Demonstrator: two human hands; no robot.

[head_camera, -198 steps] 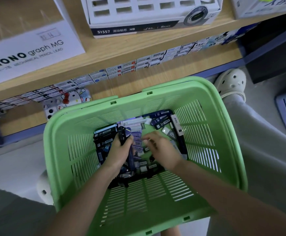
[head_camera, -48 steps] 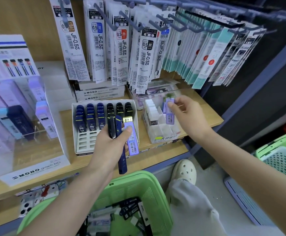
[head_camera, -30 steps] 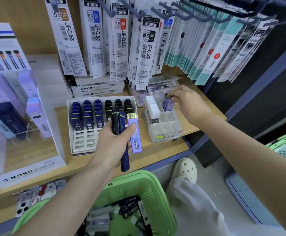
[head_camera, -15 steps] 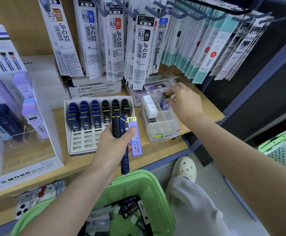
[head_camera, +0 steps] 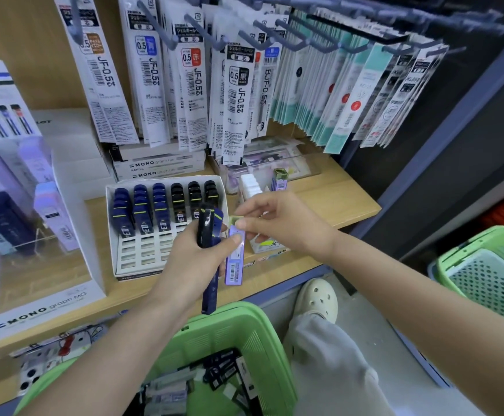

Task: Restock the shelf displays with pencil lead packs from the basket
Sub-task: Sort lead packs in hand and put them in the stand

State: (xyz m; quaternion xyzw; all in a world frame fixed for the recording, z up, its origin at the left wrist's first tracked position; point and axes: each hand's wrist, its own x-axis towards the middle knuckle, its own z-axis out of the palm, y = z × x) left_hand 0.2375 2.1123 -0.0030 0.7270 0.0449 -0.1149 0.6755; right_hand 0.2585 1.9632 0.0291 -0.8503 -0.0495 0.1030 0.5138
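Nearest you, the green basket (head_camera: 244, 315) holds loose lead packs (head_camera: 223, 373). Above it, your left hand (head_camera: 193, 265) grips several dark blue packs (head_camera: 207, 229), thumb on a lilac pack (head_camera: 234, 267) whose top your right hand (head_camera: 286, 225) pinches. Beyond, on the shelf (head_camera: 334, 199), a white display tray (head_camera: 142, 258) stands partly filled.

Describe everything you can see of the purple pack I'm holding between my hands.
The purple pack is a slim, flat, plastic-looking case with a pale green top and a barcode label low down. It stands roughly upright in front of the shelf. The left hand holds it beside dark blue packs, thumb across its face; the right hand pinches its top.
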